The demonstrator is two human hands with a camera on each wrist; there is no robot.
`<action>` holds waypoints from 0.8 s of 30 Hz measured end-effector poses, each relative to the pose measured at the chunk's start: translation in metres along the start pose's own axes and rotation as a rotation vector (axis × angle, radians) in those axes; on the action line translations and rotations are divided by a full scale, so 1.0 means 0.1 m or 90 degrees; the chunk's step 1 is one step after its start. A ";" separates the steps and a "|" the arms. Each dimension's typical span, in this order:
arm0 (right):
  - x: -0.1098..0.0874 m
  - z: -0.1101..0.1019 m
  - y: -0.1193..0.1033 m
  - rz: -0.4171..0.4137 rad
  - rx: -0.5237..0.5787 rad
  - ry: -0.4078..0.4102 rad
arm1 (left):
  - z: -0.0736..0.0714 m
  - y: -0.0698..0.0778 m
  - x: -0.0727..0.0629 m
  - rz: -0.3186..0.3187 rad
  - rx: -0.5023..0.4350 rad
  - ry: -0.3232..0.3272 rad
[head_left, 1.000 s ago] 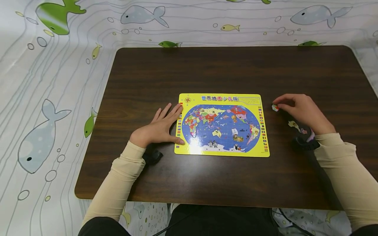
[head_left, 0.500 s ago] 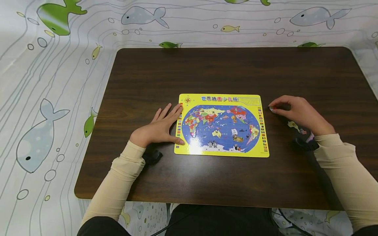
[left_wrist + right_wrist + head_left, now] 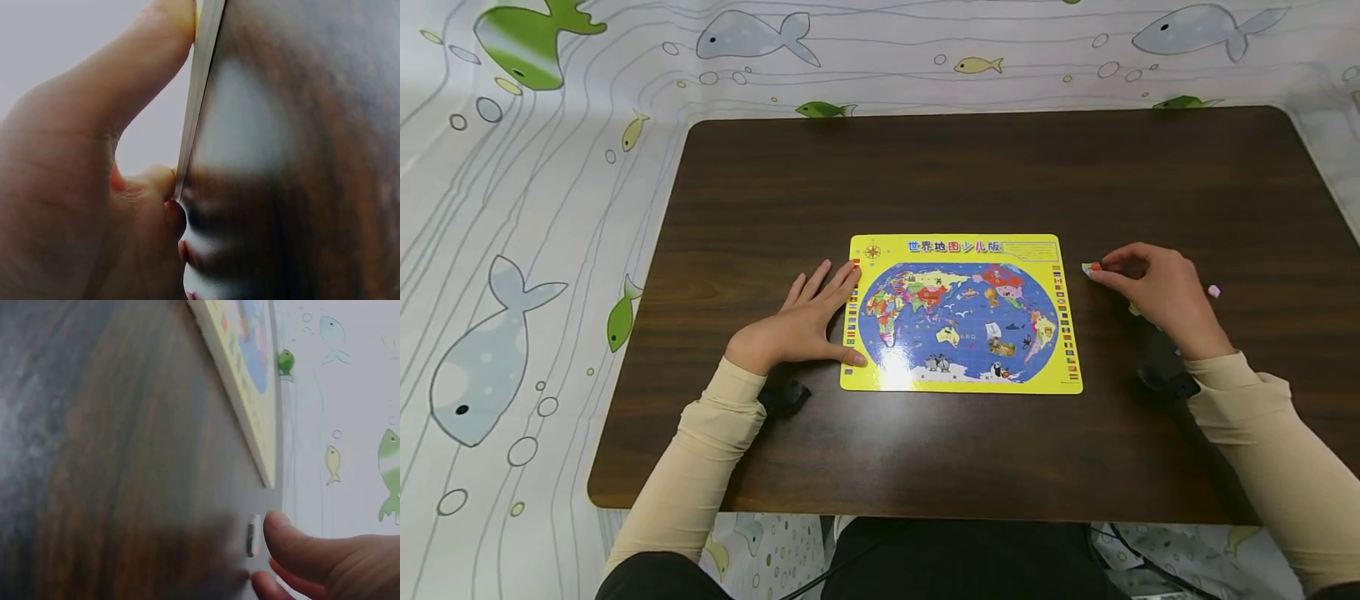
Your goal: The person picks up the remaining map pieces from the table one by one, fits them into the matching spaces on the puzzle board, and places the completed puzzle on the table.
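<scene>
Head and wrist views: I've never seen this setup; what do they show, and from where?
No machine here: a person works with two bare hands. The head picture looks down from a camera worn on the head; each wrist picture comes from that wrist. On the dark table lies a yellow world map board. The left hand rests spread at its left edge. The right hand is at a small colourful piece; I can't tell whether it's gripped. A pink piece lies farther right.

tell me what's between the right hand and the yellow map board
A small colourful piece just ahead of the right hand, then bare tabletop up to the yellow map board; the head view shows it.
</scene>
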State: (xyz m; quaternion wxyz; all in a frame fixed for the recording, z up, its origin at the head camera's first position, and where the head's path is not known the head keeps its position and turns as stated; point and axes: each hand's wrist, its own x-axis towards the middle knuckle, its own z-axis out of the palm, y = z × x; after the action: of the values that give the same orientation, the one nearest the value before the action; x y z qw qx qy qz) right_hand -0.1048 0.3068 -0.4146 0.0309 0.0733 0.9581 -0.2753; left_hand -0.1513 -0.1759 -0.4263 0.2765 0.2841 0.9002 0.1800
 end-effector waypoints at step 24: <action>0.17 0.02 -0.03 -0.035 0.034 0.005 | -0.01 0.01 -0.02 0.000 -0.016 0.005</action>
State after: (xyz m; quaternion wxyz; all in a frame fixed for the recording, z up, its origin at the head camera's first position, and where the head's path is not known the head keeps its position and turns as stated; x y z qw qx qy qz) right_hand -0.1215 0.3054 -0.4168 0.0177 0.0484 0.9522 -0.3011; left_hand -0.1498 -0.1766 -0.4237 0.2762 0.2802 0.8990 0.1923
